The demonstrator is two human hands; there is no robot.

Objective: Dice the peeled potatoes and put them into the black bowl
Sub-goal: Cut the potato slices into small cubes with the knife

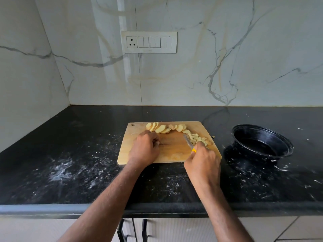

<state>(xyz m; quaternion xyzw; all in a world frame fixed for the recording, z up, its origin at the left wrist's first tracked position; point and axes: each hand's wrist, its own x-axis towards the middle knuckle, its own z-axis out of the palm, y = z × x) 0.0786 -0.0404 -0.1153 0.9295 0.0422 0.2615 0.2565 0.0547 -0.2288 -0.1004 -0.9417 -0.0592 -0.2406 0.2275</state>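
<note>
Gripping the knife (189, 143), right hand (202, 163) nears pale diced potatoes (197, 137); left hand (145, 147) fingers curl, seemingly empty.

**Marble-walled kitchen corner with a black stone counter**

White marble-look wall panels (227, 49) with grey and tan veins meet in a corner at the left, and a vertical seam runs down the back wall. A white switch plate (149, 42) with one socket and three rocker pairs is set in it. Soft light reflects as a pale streak on the glossy wall. Below lies a speckled black granite countertop (70, 154), smeared white in places. Pale cabinet doors (174, 229) with black handles (120, 231) sit underneath; light floor tiles (304, 229) show at lower right.
</note>
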